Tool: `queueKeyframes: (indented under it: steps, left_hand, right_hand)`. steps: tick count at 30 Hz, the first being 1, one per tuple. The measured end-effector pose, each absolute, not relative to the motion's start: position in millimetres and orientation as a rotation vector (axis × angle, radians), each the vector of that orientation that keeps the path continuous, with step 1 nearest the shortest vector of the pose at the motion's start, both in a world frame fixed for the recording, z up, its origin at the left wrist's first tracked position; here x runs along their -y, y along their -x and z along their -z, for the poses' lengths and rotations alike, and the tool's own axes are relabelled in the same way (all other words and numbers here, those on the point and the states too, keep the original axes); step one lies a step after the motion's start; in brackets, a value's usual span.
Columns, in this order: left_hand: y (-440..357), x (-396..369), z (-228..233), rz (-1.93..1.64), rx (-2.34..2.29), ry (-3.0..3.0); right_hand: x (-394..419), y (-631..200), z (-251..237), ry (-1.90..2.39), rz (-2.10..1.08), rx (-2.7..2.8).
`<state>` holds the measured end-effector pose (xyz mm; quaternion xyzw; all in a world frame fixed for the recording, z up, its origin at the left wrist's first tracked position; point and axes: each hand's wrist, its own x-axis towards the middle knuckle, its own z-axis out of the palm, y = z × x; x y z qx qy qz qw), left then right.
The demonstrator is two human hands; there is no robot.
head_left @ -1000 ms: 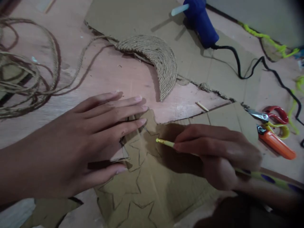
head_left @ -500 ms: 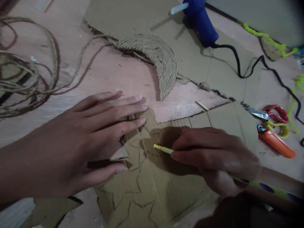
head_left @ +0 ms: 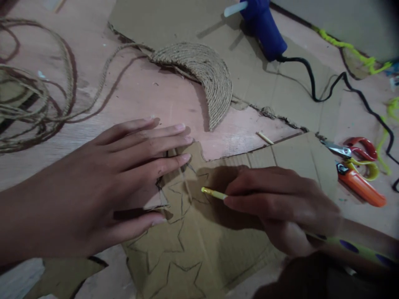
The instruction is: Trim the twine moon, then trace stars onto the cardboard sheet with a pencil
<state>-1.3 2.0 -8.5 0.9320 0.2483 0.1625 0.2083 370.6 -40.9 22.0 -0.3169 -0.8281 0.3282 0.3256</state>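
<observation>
right hand (head_left: 280, 203) grips pencil (head_left: 213, 193) over cardboard (head_left: 202, 241).

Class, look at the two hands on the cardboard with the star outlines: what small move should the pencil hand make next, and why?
Probably draw the pencil tip along the star template's edge. The left hand lies flat, pinning the template on the cardboard sheet, and the right hand holds the pencil with its tip at the template's right side. Finished star outlines below suggest tracing.
</observation>
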Motion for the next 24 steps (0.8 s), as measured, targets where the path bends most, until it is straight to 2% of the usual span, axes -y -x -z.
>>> queueKeyframes:
  steps: [10,14,19,24]
  left_hand:
    - [2.5,-5.0,10.5,-0.471,-0.665,-2.578]
    - [1.4,-2.7,5.2,-0.418,-0.670,-2.568]
    - [-1.4,-1.1,1.5,-0.478,-0.704,-2.533]
    - [0.1,-7.3,1.7,-0.412,-0.593,-2.630]
  right_hand:
    - [36.5,-373.0,-20.9,0.817,-0.932,2.134]
    - [38.5,-364.8,-17.9,0.748,-0.894,1.814]
    - [33.5,-361.1,-21.8,0.937,-1.109,1.581]
    - [26.8,-375.6,-12.5,1.055,-0.852,1.644]
